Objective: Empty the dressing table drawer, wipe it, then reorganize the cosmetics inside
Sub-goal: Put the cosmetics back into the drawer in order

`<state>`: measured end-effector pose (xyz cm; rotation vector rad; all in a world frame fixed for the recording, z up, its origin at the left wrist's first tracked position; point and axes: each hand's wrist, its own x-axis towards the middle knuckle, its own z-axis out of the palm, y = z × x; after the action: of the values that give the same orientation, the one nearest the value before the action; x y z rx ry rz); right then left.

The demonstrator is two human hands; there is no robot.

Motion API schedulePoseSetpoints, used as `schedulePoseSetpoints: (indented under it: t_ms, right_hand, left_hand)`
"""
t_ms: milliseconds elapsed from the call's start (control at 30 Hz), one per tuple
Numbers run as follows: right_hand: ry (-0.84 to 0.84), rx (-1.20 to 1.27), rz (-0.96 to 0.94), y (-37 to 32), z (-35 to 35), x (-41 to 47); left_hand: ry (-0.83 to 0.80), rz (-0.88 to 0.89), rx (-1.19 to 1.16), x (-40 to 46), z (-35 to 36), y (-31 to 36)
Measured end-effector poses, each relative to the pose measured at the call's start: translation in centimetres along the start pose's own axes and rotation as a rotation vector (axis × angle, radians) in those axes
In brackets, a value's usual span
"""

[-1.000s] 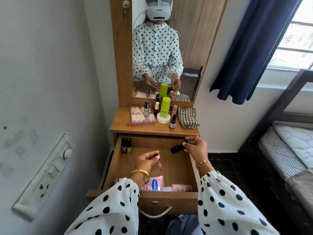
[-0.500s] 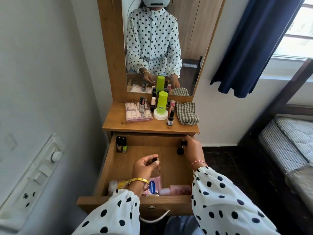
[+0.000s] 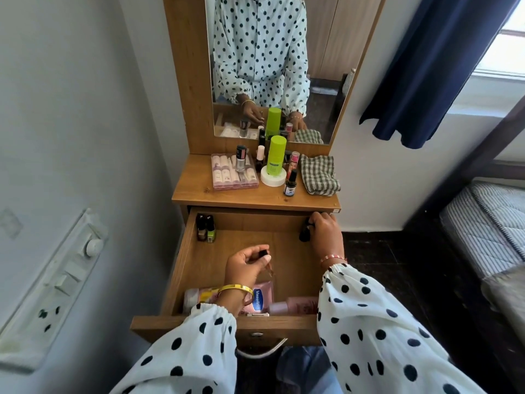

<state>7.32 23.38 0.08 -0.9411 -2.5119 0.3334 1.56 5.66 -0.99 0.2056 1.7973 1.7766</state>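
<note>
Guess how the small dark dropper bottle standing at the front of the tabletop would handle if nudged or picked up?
The dropper bottle stands upright, tall over a narrow base, so a sideways nudge would probably tip it. Its body looks round, so once down it might roll toward the checked cloth. It looks like dark glass: likely rigid, smooth, and breakable if it fell off the tabletop.

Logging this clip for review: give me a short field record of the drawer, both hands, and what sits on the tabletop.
drawer: open, partly refilled
back left corner: two small bottles, upright
front: Vaseline tube and pink bottle, lying flat
left hand: holds a small clear bottle with a dark cap above the drawer floor
right hand: on a dark bottle at the back right corner
tabletop: pink box, green bottle, checked cloth
</note>
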Motion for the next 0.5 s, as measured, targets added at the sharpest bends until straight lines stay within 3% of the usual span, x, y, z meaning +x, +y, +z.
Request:
schedulePoseSetpoints:
  t_ms: [367, 500]
  right_hand:
    - [-0.038, -0.097, -0.047, 0.27, 0.11, 0.4]
    - [0.03, -0.016, -0.045, 0.13, -0.03, -0.28]
  left_hand:
    - [0.007, -0.004, -0.013, -0.31, 0.02, 0.14]
    - [0.009, -0.012, -0.074, -0.28, -0.09, 0.18]
